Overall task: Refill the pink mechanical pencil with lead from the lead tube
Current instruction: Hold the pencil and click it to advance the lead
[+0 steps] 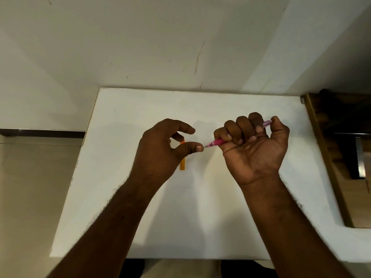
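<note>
Right hand: right hand point(255, 145) is palm up above the desk, fingers curled tight round the pink mechanical pencil point(217, 141), thumb set against its far end.
Left hand: left hand point(160, 149) is held back up, thumb and a fingertip drawn together at the pencil's metal tip; whether a lead is pinched between them cannot be told. The forefinger sticks out loosely above.
Pencil: lies slantwise through the right fist, its tip low and pointing toward the left hand, its translucent pale pink rear end showing past the fingers beside the thumb.
Lead tube: orange lead tube point(182, 162) lies flat on the desk, lengthwise away from the person, partly hidden under the left hand's thumb side.
Forearms: both are bare and reach in from the near edge over the desk.
Desk: white desk point(220, 217) has a plain matte top with soft shadows of the hands on it; its left edge is chipped in spots.
Floor: pale beige tile floor point(30, 197) shows to the left of the desk, with a dark skirting strip along the foot of the wall.
Right side: brown wooden furniture point(329, 157) stands just beside the desk's right edge, dark inside.
Wall: off-white wall point(140, 47) rises behind the desk, marked with a brownish streak and small scuffs; a second wall meets it at the right.
</note>
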A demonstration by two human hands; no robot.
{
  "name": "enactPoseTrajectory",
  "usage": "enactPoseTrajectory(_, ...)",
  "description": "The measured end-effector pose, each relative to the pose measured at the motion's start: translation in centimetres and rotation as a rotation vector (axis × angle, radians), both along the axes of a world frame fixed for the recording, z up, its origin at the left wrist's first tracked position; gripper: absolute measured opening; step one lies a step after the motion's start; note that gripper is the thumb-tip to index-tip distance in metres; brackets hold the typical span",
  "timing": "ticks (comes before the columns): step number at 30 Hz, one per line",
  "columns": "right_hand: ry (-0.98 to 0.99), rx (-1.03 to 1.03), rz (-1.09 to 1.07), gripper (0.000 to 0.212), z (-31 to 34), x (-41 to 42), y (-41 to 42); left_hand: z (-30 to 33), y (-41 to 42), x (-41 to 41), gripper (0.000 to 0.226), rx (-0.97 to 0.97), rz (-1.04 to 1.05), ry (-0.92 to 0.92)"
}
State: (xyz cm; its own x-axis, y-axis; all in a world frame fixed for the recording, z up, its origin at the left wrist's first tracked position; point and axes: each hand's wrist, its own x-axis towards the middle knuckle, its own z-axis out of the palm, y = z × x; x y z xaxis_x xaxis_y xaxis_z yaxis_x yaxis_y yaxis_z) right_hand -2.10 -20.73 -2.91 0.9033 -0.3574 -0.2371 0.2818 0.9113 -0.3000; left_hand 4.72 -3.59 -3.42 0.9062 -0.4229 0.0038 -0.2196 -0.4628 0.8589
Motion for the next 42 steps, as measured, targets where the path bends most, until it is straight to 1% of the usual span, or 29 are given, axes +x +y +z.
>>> enactPoseTrajectory(7,-0.006,-0.005,-0.003,0.042,0.0,0.0,-0.1,-0.3,0.4,0.5,0.027,0.035,0.02,0.019)
enactPoseTrajectory(12,-0.004,-0.003,-0.006,0.043,-0.3,-0.1,-0.2,-0.7,0.5,0.6,0.026,0.067,0.026,0.019)
enactPoseTrajectory(21,0.027,-0.033,-0.014,0.041,-0.5,0.0,-0.4,-1.3,0.7,0.7,0.023,0.184,-0.008,0.036)
enactPoseTrajectory(24,0.019,-0.034,0.011,0.045,-0.5,0.0,-0.4,-1.3,0.8,0.7,0.023,0.227,-0.02,0.033)
enactPoseTrajectory(26,0.043,-0.036,0.034,0.05,-0.7,0.0,-0.4,-1.3,0.9,0.7,0.024,0.263,-0.031,0.03)
enactPoseTrajectory(28,0.12,-0.082,0.048,0.045,-0.8,0.3,-0.4,-1.3,0.9,0.7,0.024,0.284,-0.034,0.031)
enactPoseTrajectory(30,0.251,-0.21,0.068,0.035,-0.8,0.7,-0.2,-1.3,0.9,0.7,0.025,0.299,-0.027,0.031)
enactPoseTrajectory(31,0.338,-0.322,0.078,0.031,-0.9,1.0,0.0,-1.3,1.0,0.6,0.025,0.308,-0.026,0.03)
enactPoseTrajectory(33,0.543,-0.674,0.098,0.025,-1.2,1.2,0.6,-1.4,1.0,0.6,0.026,0.338,-0.034,0.021)
enactPoseTrajectory(35,0.729,-1.108,0.121,0.014,-1.7,1.1,1.4,-1.5,0.9,0.6,0.029,0.389,-0.052,0.001)
enactPoseTrajectory(36,0.791,-1.297,0.13,0.008,-1.9,1.0,1.7,-1.5,0.9,0.6,0.031,0.415,-0.06,-0.005)
enactPoseTrajectory(37,0.831,-1.44,0.141,0.008,-2.2,0.8,1.9,-1.5,0.9,0.6,0.032,0.44,-0.067,-0.007)
enactPoseTrajectory(38,0.861,-1.534,0.153,0.016,-2.4,0.7,2.0,-1.5,0.9,0.6,0.034,0.457,-0.073,-0.005)
enactPoseTrajectory(40,0.903,-1.625,0.171,0.033,-2.9,0.6,1.9,-1.7,1.0,0.6,0.035,0.478,-0.078,-0.01)
enactPoseTrajectory(42,0.955,-1.702,0.2,0.04,-3.4,0.5,1.9,-1.7,1.0,0.6,0.036,0.496,-0.081,-0.011)
